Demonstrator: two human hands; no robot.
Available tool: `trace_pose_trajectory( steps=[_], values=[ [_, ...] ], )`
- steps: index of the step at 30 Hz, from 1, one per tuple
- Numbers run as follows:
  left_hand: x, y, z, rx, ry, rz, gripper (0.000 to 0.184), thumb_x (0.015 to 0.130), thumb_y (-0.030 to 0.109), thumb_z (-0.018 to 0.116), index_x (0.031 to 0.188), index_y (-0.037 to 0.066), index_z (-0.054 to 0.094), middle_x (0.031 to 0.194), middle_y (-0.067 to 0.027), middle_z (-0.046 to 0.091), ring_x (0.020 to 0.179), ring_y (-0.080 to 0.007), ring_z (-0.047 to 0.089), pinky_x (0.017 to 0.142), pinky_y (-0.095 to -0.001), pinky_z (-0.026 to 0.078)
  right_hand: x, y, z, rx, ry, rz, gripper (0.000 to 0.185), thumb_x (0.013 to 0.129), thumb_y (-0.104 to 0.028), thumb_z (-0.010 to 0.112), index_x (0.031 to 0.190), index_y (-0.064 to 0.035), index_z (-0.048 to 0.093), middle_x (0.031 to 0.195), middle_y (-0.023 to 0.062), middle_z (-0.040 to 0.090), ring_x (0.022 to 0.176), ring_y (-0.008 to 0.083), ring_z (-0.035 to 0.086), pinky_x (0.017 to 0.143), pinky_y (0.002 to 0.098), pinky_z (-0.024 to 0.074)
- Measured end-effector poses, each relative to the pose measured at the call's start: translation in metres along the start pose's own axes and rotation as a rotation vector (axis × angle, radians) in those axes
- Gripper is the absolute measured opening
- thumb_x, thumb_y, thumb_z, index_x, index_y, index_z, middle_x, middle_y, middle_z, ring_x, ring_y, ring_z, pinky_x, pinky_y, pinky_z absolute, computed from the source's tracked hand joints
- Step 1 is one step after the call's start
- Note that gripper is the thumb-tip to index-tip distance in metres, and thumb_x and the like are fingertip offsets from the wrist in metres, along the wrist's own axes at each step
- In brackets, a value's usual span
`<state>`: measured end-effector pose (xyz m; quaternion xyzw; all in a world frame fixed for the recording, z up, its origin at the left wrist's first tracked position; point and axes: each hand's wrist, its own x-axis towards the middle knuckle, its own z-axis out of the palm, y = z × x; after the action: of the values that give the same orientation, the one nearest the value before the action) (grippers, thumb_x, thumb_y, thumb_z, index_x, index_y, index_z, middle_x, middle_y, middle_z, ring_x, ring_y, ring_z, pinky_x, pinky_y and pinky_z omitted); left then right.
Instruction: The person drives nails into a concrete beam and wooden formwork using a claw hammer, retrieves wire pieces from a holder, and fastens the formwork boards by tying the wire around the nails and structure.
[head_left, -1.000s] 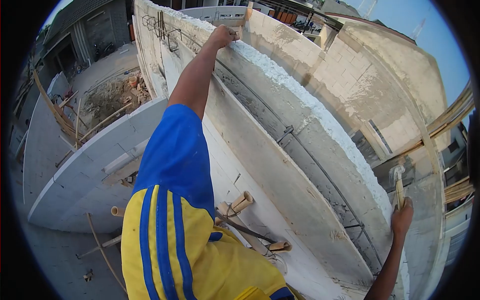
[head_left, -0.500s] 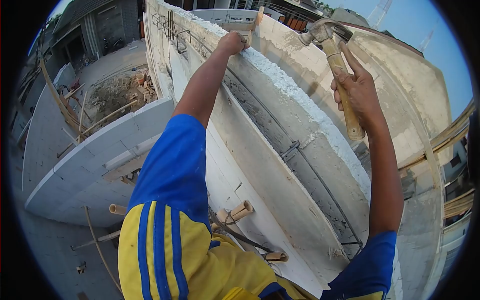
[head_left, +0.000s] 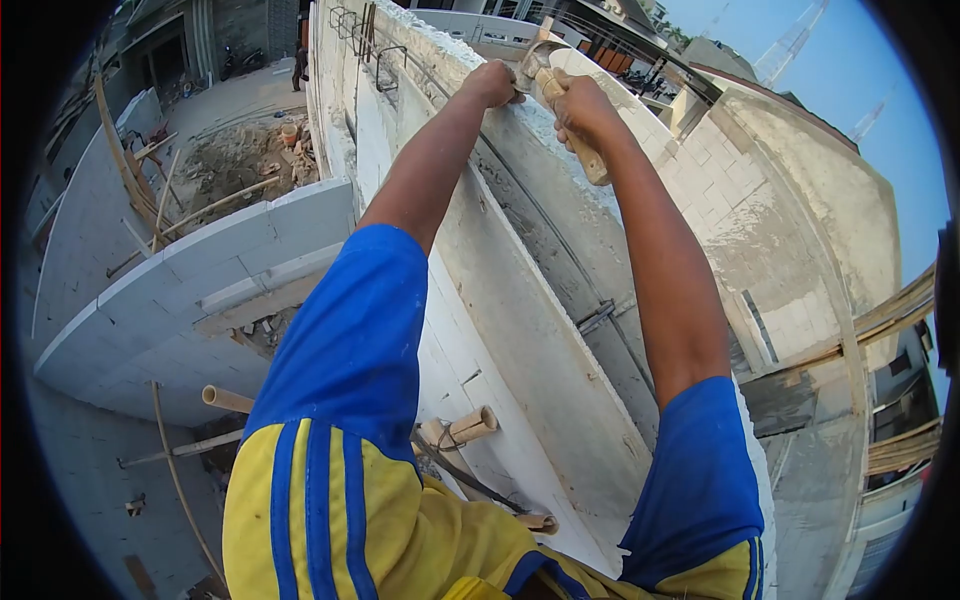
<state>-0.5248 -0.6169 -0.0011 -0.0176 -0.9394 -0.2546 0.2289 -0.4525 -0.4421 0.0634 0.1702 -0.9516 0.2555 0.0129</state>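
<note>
My left hand [head_left: 491,84] is closed at the top edge of the concrete wall [head_left: 540,130], pinching something too small to make out. My right hand [head_left: 588,112] grips the wooden handle of a hammer [head_left: 551,88]. The metal head of the hammer is right beside the fingers of my left hand; whether it touches anything is unclear. Below my hands, a steel bar [head_left: 560,240] runs along the trough between the wall and a board [head_left: 520,290].
Bent rebar [head_left: 375,50] sticks up left of my left hand. Bamboo poles [head_left: 470,425] jut from the wall below. A block wall [head_left: 200,290] curves away at left. A distant person [head_left: 300,60] stands in the yard. More bamboo [head_left: 900,305] lies at right.
My right hand has risen from the lower right with the hammer and come over beside my left hand. My left hand stays closed at the wall's top edge. The view has shifted slightly.
</note>
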Motion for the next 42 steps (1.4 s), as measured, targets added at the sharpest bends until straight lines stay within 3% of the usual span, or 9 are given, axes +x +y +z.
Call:
trace_pose_trajectory(
  steps=[6,14,17,22,26,28,30,38,42],
  values=[
    [0.002,-0.003,0.000,-0.146,-0.118,-0.001,0.030,0.072,0.035,0.081,0.094,0.014,0.076,0.095,-0.0069,0.073,0.093,-0.0257,0.068,0.084,-0.0368,0.052,-0.030,-0.019,-0.024,0.120,0.405,-0.263,0.042,0.092,-0.021,0.056,0.132,-0.0086,0.054,0.061,0.0063,0.056,0.043,0.0162,0.055,0.040,0.0315,0.0463],
    [0.003,-0.007,0.002,-0.075,-0.082,0.132,0.027,0.072,0.030,0.081,0.091,0.012,0.077,0.089,-0.0079,0.072,0.082,-0.0233,0.067,0.078,-0.0356,0.052,-0.015,-0.014,-0.016,0.062,0.156,-0.086,0.051,0.092,-0.020,0.057,0.142,-0.0176,0.046,0.062,0.0088,0.057,0.045,0.0179,0.056,0.041,0.0336,0.0477],
    [0.003,-0.007,0.005,-0.148,-0.047,0.109,0.026,0.070,0.028,0.081,0.087,0.009,0.077,0.082,-0.0097,0.073,0.073,-0.0216,0.067,0.073,-0.0351,0.052,-0.002,-0.005,-0.006,-0.109,0.668,-0.494,0.050,0.092,-0.018,0.055,0.142,-0.0196,0.047,0.065,0.0102,0.060,0.045,0.0174,0.058,0.041,0.0353,0.0481],
    [0.005,-0.008,0.007,-0.101,-0.023,0.140,0.026,0.070,0.027,0.082,0.089,0.010,0.077,0.081,-0.0095,0.073,0.072,-0.0211,0.067,0.072,-0.0345,0.052,-0.011,-0.006,-0.019,0.154,0.096,-0.019,0.043,0.091,-0.016,0.054,0.133,-0.0108,0.054,0.064,0.0078,0.058,0.047,0.0181,0.059,0.042,0.0343,0.0488],
    [0.010,-0.014,0.015,-0.177,-0.032,0.109,0.026,0.070,0.027,0.082,0.089,0.010,0.077,0.081,-0.0091,0.073,0.072,-0.0212,0.066,0.072,-0.0348,0.052,-0.017,-0.012,-0.024,0.183,0.285,-0.194,0.041,0.091,-0.018,0.055,0.132,-0.0111,0.055,0.066,0.0086,0.059,0.048,0.0184,0.060,0.044,0.0357,0.0496],
    [0.008,-0.011,0.010,-0.134,-0.056,0.096,0.027,0.070,0.027,0.082,0.089,0.010,0.077,0.082,-0.0090,0.073,0.074,-0.0213,0.067,0.074,-0.0351,0.052,-0.002,0.007,-0.001,-0.171,0.803,-0.607,0.050,0.091,-0.018,0.054,0.140,-0.0159,0.047,0.083,0.0201,0.068,0.059,0.0252,0.068,0.052,0.0374,0.0545],
    [0.007,-0.010,0.012,-0.137,-0.072,0.099,0.028,0.070,0.028,0.082,0.090,0.009,0.077,0.084,-0.0092,0.073,0.075,-0.0214,0.068,0.075,-0.0350,0.052,-0.027,0.000,-0.002,0.044,0.117,-0.110,0.055,0.090,-0.015,0.053,0.144,-0.0149,0.041,0.074,0.0180,0.067,0.052,0.0244,0.065,0.048,0.0366,0.0532],
    [0.007,-0.008,0.008,-0.137,-0.056,0.063,0.029,0.071,0.028,0.081,0.092,0.009,0.076,0.087,-0.0091,0.073,0.078,-0.0221,0.068,0.079,-0.0339,0.052,-0.008,0.012,0.002,0.044,0.664,-0.496,0.049,0.091,-0.018,0.056,0.139,-0.0138,0.048,0.068,0.0108,0.062,0.045,0.0188,0.057,0.043,0.0338,0.0474],
    [0.008,-0.004,0.006,-0.049,-0.037,0.135,0.031,0.070,0.030,0.081,0.092,0.008,0.076,0.086,-0.0096,0.073,0.077,-0.0212,0.068,0.078,-0.0340,0.052,-0.022,-0.004,-0.020,0.067,0.165,-0.059,0.049,0.091,-0.022,0.058,0.138,-0.0135,0.049,0.067,0.0102,0.061,0.046,0.0181,0.058,0.043,0.0342,0.0475]
  ],
)
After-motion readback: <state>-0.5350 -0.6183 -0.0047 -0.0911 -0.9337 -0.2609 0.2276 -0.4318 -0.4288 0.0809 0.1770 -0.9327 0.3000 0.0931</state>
